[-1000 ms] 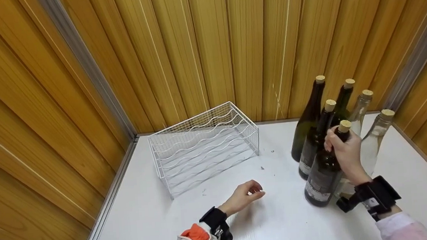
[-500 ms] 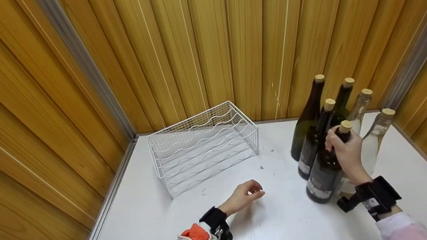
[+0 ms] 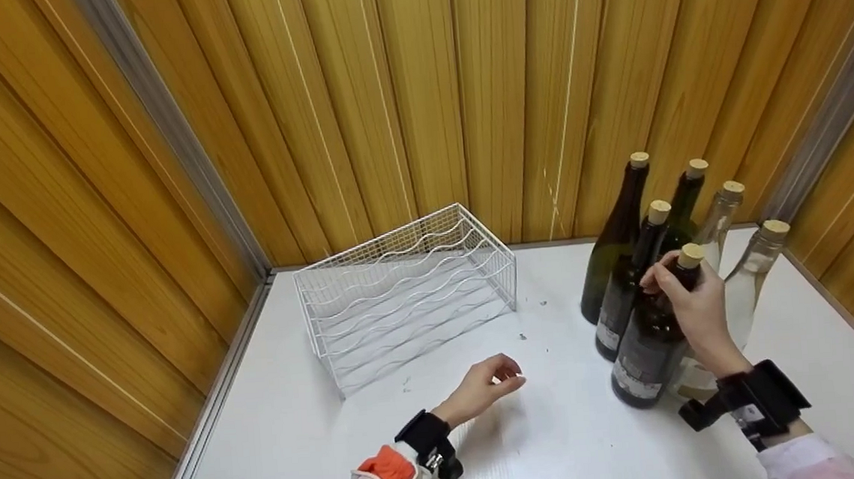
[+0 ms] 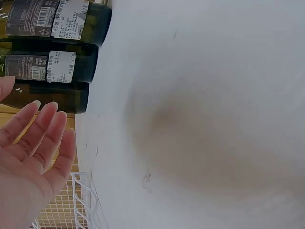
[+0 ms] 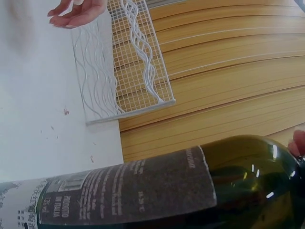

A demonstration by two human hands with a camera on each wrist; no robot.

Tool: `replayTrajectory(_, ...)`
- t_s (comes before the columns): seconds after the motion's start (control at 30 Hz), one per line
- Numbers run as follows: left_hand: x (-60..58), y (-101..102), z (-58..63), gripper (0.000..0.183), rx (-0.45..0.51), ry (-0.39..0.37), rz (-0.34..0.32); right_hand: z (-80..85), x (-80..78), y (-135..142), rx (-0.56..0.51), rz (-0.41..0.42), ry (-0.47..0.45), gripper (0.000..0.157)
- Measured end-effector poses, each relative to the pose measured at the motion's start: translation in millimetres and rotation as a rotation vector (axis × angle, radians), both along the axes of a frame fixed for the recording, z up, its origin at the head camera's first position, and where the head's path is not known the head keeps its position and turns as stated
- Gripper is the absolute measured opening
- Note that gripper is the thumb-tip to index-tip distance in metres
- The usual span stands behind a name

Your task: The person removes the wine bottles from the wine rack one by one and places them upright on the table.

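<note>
My right hand (image 3: 701, 316) is round the neck of a dark, corked wine bottle (image 3: 644, 359) with a grey label, the front one of a group at the right. The bottle is upright; its label fills the lower part of the right wrist view, where only fingertips (image 5: 298, 142) of that hand show. My left hand (image 3: 477, 392) holds nothing, its fingers relaxed, just above the white table (image 3: 561, 440). A white wire wine rack (image 3: 408, 293) with wavy rails stands beyond it. No bottle lies in the rack.
Close behind the front bottle stand another labelled dark bottle (image 3: 616, 316), a tall dark bottle (image 3: 614, 245), a green bottle (image 3: 684, 203) and clear bottles (image 3: 747, 281), all corked. Wood-patterned walls (image 3: 425, 104) border the table. Small dark specks (image 3: 522, 336) lie near the rack.
The front bottle has shifted slightly back and to the right, then stayed put. My right fingers now look looser round its neck. My left hand has hardly moved.
</note>
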State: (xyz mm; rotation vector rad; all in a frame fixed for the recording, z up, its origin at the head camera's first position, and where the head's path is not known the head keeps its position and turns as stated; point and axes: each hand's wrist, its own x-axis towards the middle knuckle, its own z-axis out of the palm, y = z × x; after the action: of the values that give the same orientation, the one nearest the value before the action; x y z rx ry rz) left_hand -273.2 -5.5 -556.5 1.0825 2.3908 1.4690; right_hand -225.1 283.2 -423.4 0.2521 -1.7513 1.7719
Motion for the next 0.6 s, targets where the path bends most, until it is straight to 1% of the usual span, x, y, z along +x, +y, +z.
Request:
replayTrajectory(0.07,-1.3,-1,3.1,0.017,0.007,0.003,-0.001,0.9,2.2,1,0.042,-0.022,-0.031,0.016)
replayTrajectory(0.13,-2.5,-2,7.5,0.017,0.012,0.014,0.001,2.0,4.2,1,0.068,-0.036,-0.041,0.022)
replayTrajectory(0.2,-4.3,-3,12.8,0.017,0.019,0.033,0.004,3.8,6.1,1,0.084,-0.041,-0.022,0.028)
replayTrajectory(0.27,-6.3,-4,19.0,0.017,0.027,0.061,0.011,7.7,8.1,1,0.096,-0.045,0.018,0.034)
replayTrajectory(0.33,-8.2,-6,25.1,0.018,0.032,0.095,0.019,12.9,11.1,0,0.132,-0.073,0.071,0.041)
replayTrajectory(0.4,-9.4,-8,32.6,0.019,0.031,0.136,0.03,20.4,14.5,-2,0.214,-0.141,0.145,0.047)
replayTrajectory(0.47,-10.3,-10,40.9,0.02,0.017,0.192,0.041,28.9,18.2,-5,0.294,-0.215,0.237,0.052)
replayTrajectory(0.53,-10.3,-12,51.0,0.021,-0.013,0.275,0.06,37.6,21.4,-9,0.358,-0.297,0.345,0.054)
replayTrajectory(0.6,-10.0,-13,63.2,0.021,-0.049,0.394,0.097,44.8,22.4,-16,0.403,-0.376,0.469,0.054)
